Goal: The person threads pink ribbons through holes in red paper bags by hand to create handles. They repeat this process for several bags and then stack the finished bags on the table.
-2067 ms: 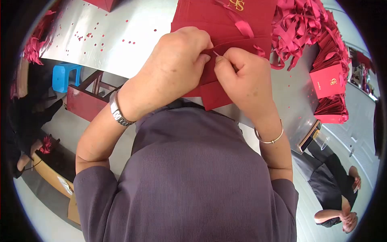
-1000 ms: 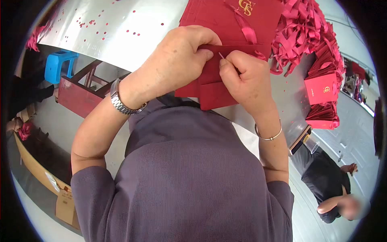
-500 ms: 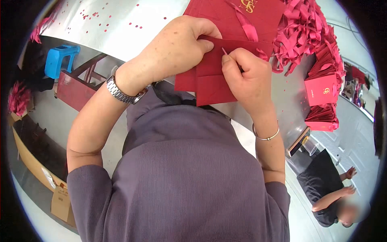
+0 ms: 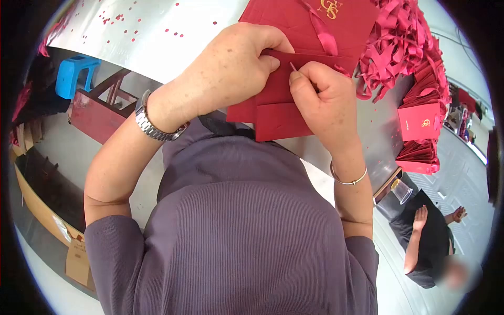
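Observation:
A dark red paper bag is held near the table edge, above my lap. My left hand, with a metal watch on its wrist, is closed on the bag's upper edge, thumb in front and fingers behind. Against the bag's front, my right hand makes a tight pinch; a thin pink strip pokes out above the thumb. What else lies inside that fist is hidden. Behind the bag lie more red bags with a gold monogram and a pink ribbon handle.
A heap of pink ribbon handles and stacked red bags line the right. Red paper dots dot the metal table. A phone and plastic cup sit right, near another person. A blue stool stands left.
Both hands keep nearly the same grip on the bag, which has shifted very slightly in view. The other person's arm has risen.

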Action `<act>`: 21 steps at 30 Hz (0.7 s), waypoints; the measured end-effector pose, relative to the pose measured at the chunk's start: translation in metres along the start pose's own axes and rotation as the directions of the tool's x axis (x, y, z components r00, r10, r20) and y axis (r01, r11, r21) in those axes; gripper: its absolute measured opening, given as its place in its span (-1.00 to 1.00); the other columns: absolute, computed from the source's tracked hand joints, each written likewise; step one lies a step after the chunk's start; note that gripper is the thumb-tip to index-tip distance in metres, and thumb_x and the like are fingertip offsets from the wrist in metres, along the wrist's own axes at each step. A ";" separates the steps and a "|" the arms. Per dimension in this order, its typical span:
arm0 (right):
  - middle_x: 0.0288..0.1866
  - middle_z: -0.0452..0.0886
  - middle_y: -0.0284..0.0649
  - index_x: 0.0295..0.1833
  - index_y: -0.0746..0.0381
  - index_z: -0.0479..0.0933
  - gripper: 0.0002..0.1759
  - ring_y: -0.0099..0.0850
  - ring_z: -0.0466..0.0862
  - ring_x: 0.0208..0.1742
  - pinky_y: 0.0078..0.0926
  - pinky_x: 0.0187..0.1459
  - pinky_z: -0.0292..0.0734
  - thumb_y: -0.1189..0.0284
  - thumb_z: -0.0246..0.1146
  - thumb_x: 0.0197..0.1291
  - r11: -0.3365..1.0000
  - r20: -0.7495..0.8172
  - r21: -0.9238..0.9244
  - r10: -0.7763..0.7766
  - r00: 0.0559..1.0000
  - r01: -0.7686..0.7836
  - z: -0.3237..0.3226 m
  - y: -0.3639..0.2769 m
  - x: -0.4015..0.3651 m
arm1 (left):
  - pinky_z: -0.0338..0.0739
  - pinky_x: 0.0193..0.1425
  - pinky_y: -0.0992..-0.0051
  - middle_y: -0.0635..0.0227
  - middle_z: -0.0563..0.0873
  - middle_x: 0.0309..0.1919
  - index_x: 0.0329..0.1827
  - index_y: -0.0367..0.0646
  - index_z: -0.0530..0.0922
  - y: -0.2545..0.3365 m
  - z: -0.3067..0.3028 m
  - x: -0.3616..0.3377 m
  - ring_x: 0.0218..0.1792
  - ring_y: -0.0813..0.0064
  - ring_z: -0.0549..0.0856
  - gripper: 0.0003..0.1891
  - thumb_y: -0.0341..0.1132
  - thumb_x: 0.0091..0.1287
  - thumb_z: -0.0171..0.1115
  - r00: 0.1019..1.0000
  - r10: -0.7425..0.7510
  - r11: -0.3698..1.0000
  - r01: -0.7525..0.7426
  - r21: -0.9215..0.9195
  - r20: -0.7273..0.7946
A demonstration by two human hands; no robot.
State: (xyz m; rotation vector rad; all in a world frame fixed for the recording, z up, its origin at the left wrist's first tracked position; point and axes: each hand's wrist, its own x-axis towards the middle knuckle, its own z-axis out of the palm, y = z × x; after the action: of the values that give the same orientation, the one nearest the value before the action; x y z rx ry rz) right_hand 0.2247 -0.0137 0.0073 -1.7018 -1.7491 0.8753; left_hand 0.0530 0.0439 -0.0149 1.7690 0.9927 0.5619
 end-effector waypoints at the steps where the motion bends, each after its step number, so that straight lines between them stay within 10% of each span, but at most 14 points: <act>1: -0.67 0.34 -0.29 -0.45 0.37 0.47 -0.81 -0.64 0.29 -0.59 -0.54 -0.54 0.24 0.54 0.23 0.20 0.999 0.021 -0.037 0.002 1.000 -0.001 0.000 -0.001 0.000 | 0.56 -0.06 0.49 0.25 0.72 -0.30 -0.05 -0.31 0.62 -0.001 0.000 -0.001 -0.23 0.53 0.67 -0.80 -0.53 0.28 0.19 1.000 -0.001 1.000 0.001 0.000 0.002; 14: -0.67 0.40 -0.08 -0.48 0.38 0.47 -0.81 -0.47 0.39 -0.68 -0.41 -0.56 0.31 0.51 0.23 0.12 0.984 0.052 -0.141 -0.099 0.994 0.105 -0.004 -0.001 0.007 | 0.55 -0.11 0.32 0.08 0.64 -0.29 -0.15 -0.30 0.56 -0.003 0.014 -0.007 -0.24 0.06 0.65 -0.80 -0.65 0.17 0.17 0.958 0.281 0.953 -0.271 0.139 -0.058; 21: -0.65 0.54 -0.11 -0.56 0.23 0.44 -0.79 -0.13 0.58 -0.62 -0.24 -0.56 0.47 0.42 0.22 0.07 0.789 0.011 -0.556 -0.310 0.951 0.263 0.003 -0.005 -0.003 | 0.57 -0.08 0.37 0.11 0.67 -0.24 -0.08 -0.29 0.58 0.001 0.012 -0.008 -0.18 0.10 0.68 -0.76 -0.65 0.19 0.15 0.954 0.294 0.955 -0.292 0.051 -0.054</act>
State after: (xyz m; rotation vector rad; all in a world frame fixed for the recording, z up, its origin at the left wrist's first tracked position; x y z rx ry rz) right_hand 0.2195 -0.0168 0.0097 -1.6937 -2.2752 0.1541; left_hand 0.0579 0.0304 -0.0178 1.9624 0.7910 0.7899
